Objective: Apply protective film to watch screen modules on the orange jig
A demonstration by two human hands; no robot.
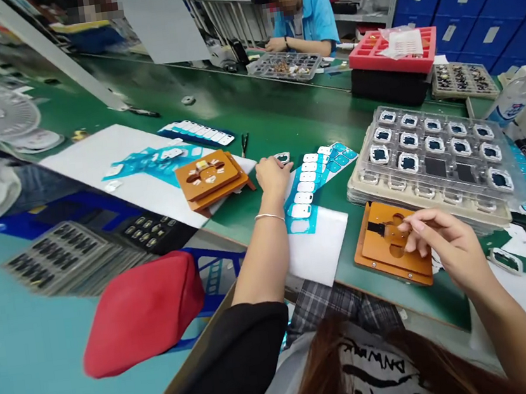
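The left arm stretches forward over the counter (pixel 253 115), left hand (pixel 271 178) curled, its grip against a small frame part (pixel 282 157) beside the blue sticker sheet (pixel 307 185); pinching or not, I cannot tell. The right hand (pixel 441 242) sits nearer, grip pressed together, fingertips touching the orange jig (pixel 385 252).

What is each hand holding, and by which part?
Left hand touches a small frame at its near edge, grip unclear. Right hand rests on the orange jig, holding nothing.
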